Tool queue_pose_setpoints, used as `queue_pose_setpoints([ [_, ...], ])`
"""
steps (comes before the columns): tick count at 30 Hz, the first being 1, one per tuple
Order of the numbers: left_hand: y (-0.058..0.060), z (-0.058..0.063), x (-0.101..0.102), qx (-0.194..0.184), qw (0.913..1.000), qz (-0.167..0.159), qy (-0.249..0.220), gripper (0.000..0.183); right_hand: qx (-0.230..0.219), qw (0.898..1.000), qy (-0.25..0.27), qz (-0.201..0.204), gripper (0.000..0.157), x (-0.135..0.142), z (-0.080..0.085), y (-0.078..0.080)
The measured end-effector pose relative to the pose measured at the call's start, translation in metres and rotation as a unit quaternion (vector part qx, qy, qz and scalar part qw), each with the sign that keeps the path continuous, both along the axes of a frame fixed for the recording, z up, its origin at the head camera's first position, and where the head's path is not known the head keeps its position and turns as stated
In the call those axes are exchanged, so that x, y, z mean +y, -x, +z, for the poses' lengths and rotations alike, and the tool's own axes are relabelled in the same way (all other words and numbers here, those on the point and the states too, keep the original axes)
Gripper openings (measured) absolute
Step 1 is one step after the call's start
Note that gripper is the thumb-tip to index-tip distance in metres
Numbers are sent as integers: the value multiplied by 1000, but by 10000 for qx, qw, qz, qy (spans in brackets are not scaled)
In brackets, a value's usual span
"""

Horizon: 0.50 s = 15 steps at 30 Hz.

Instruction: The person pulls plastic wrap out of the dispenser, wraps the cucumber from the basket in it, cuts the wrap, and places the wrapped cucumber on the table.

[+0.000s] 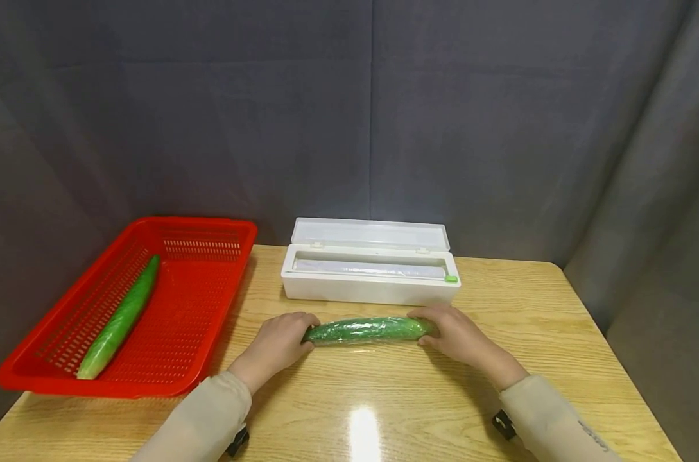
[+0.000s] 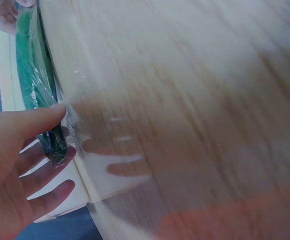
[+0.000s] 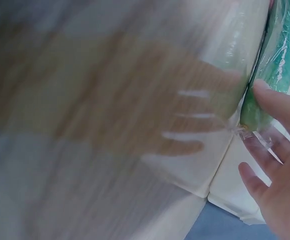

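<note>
A green cucumber (image 1: 366,330) wrapped in clear cling film lies crosswise just above or on the table; I cannot tell which. My left hand (image 1: 276,346) holds its darker left end between thumb and fingers. At the paler right end, my right hand (image 1: 456,335) grips it the same way. In the left wrist view the thumb and index finger pinch the wrapped tip (image 2: 53,145), while the other fingers spread loosely. Loose film bunches around the other tip (image 3: 252,117) in the right wrist view. Directly behind stands a white cling film dispenser (image 1: 366,290) with its lid raised and a roll (image 1: 366,267) inside.
To the left, a red plastic basket (image 1: 196,346) with slotted sides holds a second cucumber (image 1: 120,321). The wooden table (image 1: 534,321) ends at a grey curtain (image 1: 499,128) behind and at the sides.
</note>
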<state>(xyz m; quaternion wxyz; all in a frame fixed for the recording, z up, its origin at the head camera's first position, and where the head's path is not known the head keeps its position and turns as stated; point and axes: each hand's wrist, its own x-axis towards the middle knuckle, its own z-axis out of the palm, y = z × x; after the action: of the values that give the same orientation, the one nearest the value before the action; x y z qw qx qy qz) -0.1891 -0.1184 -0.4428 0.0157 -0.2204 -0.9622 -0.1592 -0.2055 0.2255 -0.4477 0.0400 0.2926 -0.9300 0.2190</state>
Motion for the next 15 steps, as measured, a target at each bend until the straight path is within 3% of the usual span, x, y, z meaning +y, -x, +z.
queue_pose_setpoints([
  [15,1,-1,1,259,9997,-30,3,25,-678,9976,10,-145,42,0,7,-6],
])
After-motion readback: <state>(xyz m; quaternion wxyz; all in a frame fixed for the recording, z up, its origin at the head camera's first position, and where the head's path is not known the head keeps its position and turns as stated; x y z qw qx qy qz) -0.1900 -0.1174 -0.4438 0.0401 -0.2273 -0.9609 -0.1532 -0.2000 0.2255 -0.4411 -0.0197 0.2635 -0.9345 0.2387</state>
